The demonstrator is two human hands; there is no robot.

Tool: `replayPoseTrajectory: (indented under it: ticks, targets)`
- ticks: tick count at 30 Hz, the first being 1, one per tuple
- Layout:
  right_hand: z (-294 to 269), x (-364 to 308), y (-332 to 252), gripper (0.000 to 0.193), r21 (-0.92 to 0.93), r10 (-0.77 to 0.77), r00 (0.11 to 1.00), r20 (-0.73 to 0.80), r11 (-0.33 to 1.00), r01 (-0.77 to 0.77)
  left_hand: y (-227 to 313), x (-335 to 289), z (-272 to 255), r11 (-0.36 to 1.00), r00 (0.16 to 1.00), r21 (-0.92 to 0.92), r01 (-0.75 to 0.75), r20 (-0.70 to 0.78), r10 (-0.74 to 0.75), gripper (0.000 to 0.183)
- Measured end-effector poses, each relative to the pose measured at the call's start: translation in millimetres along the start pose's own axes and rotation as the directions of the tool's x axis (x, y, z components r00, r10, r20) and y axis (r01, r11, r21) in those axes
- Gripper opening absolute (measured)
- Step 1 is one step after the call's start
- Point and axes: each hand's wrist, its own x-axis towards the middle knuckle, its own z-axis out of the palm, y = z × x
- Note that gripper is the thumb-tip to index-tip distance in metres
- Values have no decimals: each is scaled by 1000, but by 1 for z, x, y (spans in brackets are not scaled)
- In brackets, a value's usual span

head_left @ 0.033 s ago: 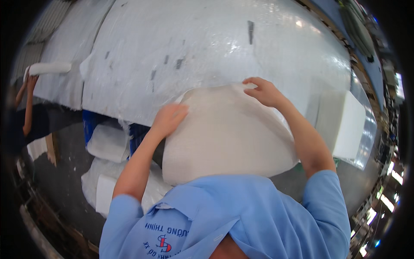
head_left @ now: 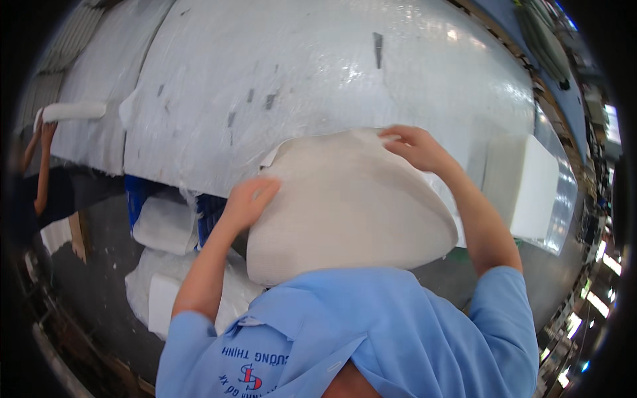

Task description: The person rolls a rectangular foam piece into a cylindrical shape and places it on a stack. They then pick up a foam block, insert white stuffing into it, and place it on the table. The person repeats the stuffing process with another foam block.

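A large cream cushion (head_left: 352,212) with a fine-textured fabric surface lies in front of me, its near side against my shirt. Its far left edge lifts into a small white fold. My left hand (head_left: 249,202) is at the cushion's left edge, fingers slightly bent and thumb apart, gripping nothing that I can see. At the far right edge, my right hand (head_left: 418,147) touches the cover with fingers stretched out and parted; its fingertips are slightly blurred. Whatever lies under the cushion is hidden.
Beyond the cushion spreads a plastic-wrapped work table (head_left: 318,73) with dark tape marks. A white foam block (head_left: 534,189) stands at right. Wrapped white pieces (head_left: 164,224) sit lower left near a blue crate (head_left: 136,199). Far left, another person's hands (head_left: 46,126) hold a white roll (head_left: 79,111).
My left hand has moved slightly nearer me and left along the cushion's edge. My right hand has shifted a little right. The fold at the far left edge shows more now.
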Motion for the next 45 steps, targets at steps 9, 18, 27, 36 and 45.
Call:
replayPoseTrajectory:
  ticks: [9,18,27,36,45]
  targets:
    - [28,-192,12,34,136,-216,860,-462,941,310,67,-131,29,898,816,-195,-394,-523,244,32]
    - [-16,-111,11,51,450,-112,856,-504,813,371,80,-40,-24,820,796,-350,-453,-573,196,38]
    - [-24,-80,12,68,586,-53,832,-553,685,433,62,-5,-28,713,817,-544,-442,-572,71,76]
    - [-2,-83,51,54,870,119,881,-458,265,416,57,3,-4,450,778,-747,-489,-607,-163,74]
    - [119,-164,6,32,688,170,680,-713,356,632,131,77,-73,512,728,-643,-570,-684,-49,65]
